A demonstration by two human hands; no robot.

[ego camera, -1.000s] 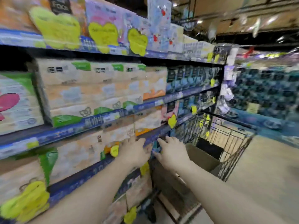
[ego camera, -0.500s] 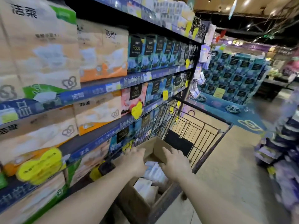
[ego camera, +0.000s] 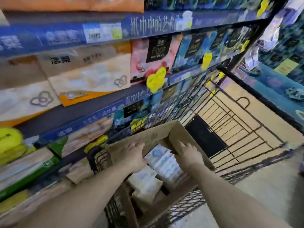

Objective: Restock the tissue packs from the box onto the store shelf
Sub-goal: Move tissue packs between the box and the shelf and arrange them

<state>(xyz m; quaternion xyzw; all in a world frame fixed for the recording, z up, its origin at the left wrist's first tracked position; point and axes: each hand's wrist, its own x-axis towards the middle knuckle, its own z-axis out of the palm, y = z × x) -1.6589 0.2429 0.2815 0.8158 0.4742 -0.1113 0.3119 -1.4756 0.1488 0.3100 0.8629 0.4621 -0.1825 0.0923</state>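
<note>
An open cardboard box [ego camera: 158, 134] sits in a black wire cart, with white and pale blue tissue packs [ego camera: 164, 162] inside. My left hand [ego camera: 134, 157] reaches into the box with fingers spread flat along its left inner wall, just above the packs. My right hand [ego camera: 189, 155] lies over the box's right flap, fingers stretched out and holding nothing. The store shelf [ego camera: 105, 111] with blue price rails runs along the left, stocked with beige tissue packs [ego camera: 88, 74].
The black wire cart [ego camera: 230, 129] stands tight against the shelf, its far end empty over the tan floor. Dark blue and pink tissue packs [ego camera: 156, 55] fill the shelf farther on. Yellow price tags [ego camera: 156, 79] hang from the rails. A blue display stands at far right.
Both hands left the shelf edge and dropped down to the box in the cart. My view tilted downward and closer to the box.
</note>
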